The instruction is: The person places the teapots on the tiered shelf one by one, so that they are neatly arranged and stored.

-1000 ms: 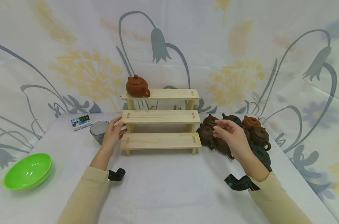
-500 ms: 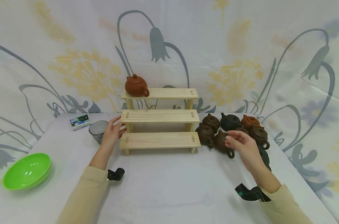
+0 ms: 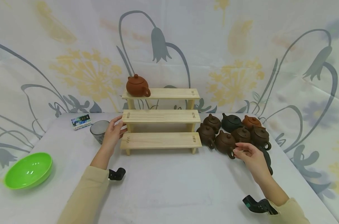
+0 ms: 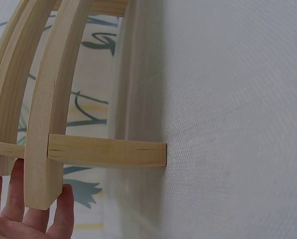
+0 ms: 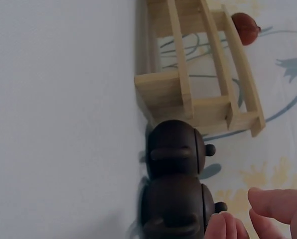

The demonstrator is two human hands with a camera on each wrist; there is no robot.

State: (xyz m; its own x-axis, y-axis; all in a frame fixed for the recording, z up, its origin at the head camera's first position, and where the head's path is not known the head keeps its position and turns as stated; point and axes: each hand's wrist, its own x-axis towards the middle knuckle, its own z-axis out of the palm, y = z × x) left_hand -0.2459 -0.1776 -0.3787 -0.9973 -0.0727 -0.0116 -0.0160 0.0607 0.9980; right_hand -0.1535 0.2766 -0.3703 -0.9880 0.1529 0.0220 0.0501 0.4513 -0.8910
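Note:
A three-tier wooden shelf stands mid-table, a reddish-brown teapot on the left of its top tier. My left hand is at its left end; in the left wrist view, fairly straight fingers lie around the end of a board. On the right, my right hand is beside the handle of a dark brown teapot, fingertips near it; contact is unclear. The right wrist view shows a gap between thumb and fingers, above the dark teapots. Part of a dark green teapot is hidden behind this hand.
Several more teapots crowd the right side, including an orange-brown one and a dark green one at the back. A grey glass cup stands left of my left hand. Farther left are a small patterned box and a green bowl.
My right hand has moved rightward and down toward me, from above the teapots to beside the front brown teapot's handle. The left hand stays at the shelf.

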